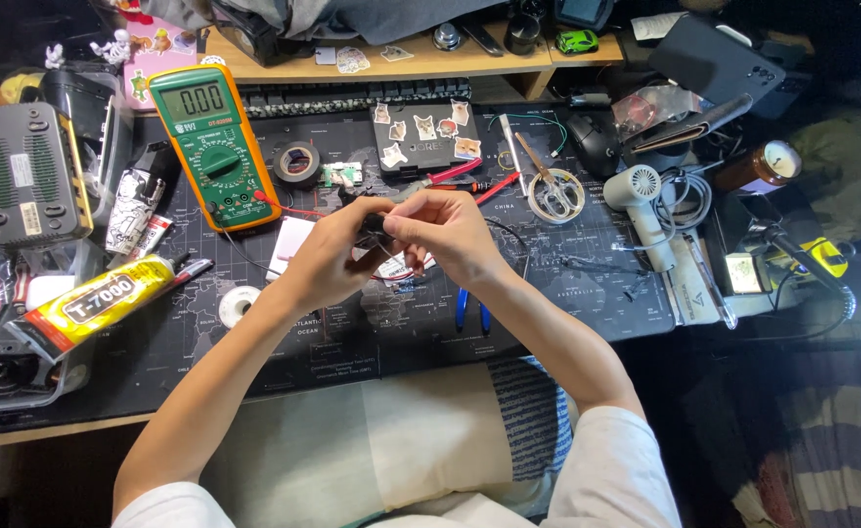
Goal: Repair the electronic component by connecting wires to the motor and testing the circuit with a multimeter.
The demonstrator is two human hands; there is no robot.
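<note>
The left hand (328, 256) and the right hand (447, 235) meet fingertip to fingertip, both pinched shut on a small dark part (374, 227) held between them, just right of the green meter (215, 147) and above the counter (254, 342).

the multimeter (213, 147) is green in a yellow-orange casing, with a red lead. the glue tube (93, 308) is yellow with a black cap. the desk mat (352, 332) is black with a pale world-map print. the roll of tape (296, 163) is black, the toy car (577, 41) bright green, the small fan (645, 210) white.
</note>
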